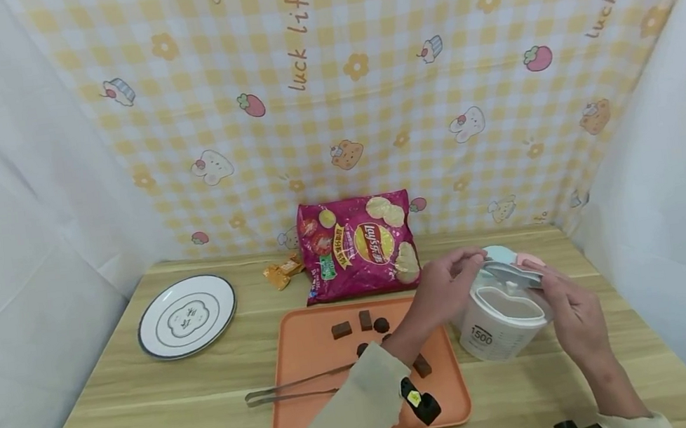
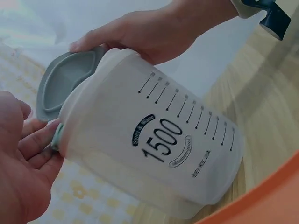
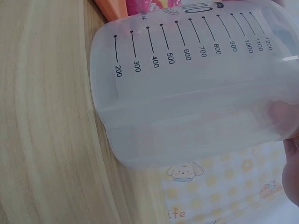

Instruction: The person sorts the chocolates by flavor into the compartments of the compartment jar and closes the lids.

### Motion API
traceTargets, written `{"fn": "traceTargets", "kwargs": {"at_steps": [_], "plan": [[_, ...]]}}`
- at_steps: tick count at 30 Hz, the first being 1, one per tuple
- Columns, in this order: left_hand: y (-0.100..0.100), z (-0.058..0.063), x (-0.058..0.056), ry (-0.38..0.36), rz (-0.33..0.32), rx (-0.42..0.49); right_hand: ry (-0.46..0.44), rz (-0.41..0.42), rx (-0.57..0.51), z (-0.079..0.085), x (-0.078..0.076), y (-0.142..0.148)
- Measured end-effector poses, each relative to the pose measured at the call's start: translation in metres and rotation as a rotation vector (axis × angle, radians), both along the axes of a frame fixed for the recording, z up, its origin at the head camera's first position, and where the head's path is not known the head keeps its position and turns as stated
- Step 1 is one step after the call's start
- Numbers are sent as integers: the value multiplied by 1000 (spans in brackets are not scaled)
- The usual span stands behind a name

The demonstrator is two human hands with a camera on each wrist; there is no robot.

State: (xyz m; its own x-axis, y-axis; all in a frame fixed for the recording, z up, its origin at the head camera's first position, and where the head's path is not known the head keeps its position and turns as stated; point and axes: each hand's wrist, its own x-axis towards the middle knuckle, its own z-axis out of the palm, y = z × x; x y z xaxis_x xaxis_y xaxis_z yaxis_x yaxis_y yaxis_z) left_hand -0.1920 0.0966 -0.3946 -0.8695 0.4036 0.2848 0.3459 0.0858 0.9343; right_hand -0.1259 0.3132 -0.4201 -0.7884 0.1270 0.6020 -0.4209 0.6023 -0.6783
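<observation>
Backdrop: yellow-checked, beyond both hands.
Bench: wood-grained, beneath both hands.
Container: marked 1500, standing between the two hands.
Grey lid: tilted up at the container's top.
Right hand: pinching the grey lid's edge.
Left hand: touching the container's rim; whether pinching, cannot tell.
Orange tray: nearside of the left hand, bearing brown pieces.
Chip bag: just left of the left hand.
</observation>
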Motion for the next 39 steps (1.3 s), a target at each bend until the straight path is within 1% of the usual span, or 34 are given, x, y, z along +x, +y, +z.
{"fn": "traceTargets", "kwargs": {"at_steps": [2, 4, 7, 9, 11, 13, 17, 20, 23, 26, 29, 33, 36, 39], "plan": [[-5, 2, 0, -2, -12, -1, 6, 9, -5, -1, 0, 0], [-13, 4, 0, 28, -39, -21, 14, 18, -6, -1, 0, 0], [-27, 6, 1, 116, -82, -90, 34, 31, -1, -2, -1, 1], [-37, 8, 3, 172, -99, -134, 37, 24, 10, -1, -2, 1], [-47, 10, 6, 222, -97, -198, 35, 14, 15, -1, -1, 1], [-58, 13, 9, 254, -96, -264, 27, 6, 14, -1, -2, 1], [-80, 17, 17, 324, -82, -427, 35, 7, 19, 1, -2, 0], [-99, 17, 24, 385, -77, -542, 57, 26, 29, 1, -2, 0], [-120, 15, 31, 444, -63, -623, 71, 40, 32, 1, -3, 1], [-143, 11, 38, 484, -38, -673, 82, 48, 28, 0, -3, 1], [-166, 4, 45, 517, 5, -722, 94, 48, 35, 0, -3, 1], [-193, -10, 52, 582, 49, -802, 98, 37, 46, 0, -3, 1], [-209, -20, 57, 608, 51, -859, 89, 33, 40, 0, -3, 0], [-225, -28, 63, 585, 42, -898, 87, 33, 29, 0, -3, 0]]}}
